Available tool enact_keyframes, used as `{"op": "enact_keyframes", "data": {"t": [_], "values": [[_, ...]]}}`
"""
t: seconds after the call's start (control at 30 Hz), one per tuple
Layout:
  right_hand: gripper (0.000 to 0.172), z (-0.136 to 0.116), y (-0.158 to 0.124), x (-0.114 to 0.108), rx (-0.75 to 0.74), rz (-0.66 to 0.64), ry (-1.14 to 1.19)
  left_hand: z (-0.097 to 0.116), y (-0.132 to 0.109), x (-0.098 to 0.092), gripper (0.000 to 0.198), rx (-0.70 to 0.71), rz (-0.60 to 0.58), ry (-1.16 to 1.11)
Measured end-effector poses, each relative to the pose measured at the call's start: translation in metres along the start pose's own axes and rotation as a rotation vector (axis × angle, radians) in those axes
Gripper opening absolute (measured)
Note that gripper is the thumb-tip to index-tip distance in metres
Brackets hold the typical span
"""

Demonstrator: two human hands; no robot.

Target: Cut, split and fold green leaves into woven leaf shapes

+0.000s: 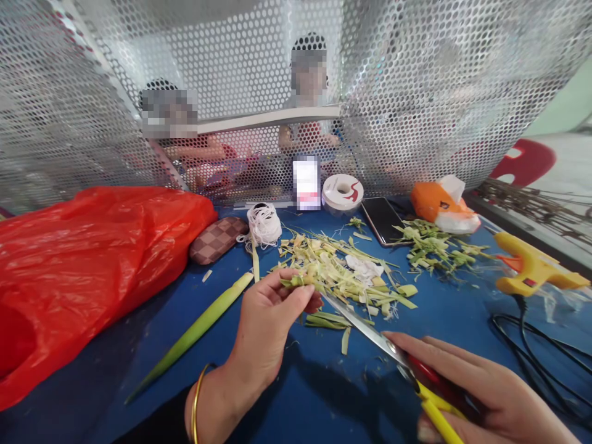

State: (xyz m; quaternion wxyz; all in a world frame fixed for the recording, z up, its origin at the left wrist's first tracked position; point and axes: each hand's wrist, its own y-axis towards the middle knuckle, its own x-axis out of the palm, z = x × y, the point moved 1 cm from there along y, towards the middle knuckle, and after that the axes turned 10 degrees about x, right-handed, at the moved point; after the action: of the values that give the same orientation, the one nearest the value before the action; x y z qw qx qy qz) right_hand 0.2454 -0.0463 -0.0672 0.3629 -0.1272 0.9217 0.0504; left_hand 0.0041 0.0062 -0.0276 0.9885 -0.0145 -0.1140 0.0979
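Observation:
My left hand (271,327) pinches a small piece of green leaf (298,281) between thumb and fingers, over the middle of the blue table (185,345). In my right hand (481,382) is a pair of scissors (370,330) with red and yellow handles. Their blades point up and left toward the leaf piece, and I cannot tell whether the tips touch it. Behind both hands spreads a pile of pale green leaf scraps (333,265). A long green leaf (203,330) lies slantwise to the left of my left hand.
A red plastic bag (106,246), checkered case (217,240) and white string (264,225) lie left. Behind are a lit phone (306,183), ribbon spool (343,192), dark phone (383,220) and tissue pack (439,206). A yellow glue gun (531,265) lies right. Two people sit beyond the perforated screen (240,74).

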Motion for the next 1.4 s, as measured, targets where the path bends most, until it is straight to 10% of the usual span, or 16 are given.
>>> {"op": "enact_keyframes", "data": {"t": [1.4], "values": [[0.05,-0.004,-0.002,0.005,-0.08,0.036,-0.087,-0.009,-0.005,0.001,0.012,-0.004,-0.017,-0.124]]}}
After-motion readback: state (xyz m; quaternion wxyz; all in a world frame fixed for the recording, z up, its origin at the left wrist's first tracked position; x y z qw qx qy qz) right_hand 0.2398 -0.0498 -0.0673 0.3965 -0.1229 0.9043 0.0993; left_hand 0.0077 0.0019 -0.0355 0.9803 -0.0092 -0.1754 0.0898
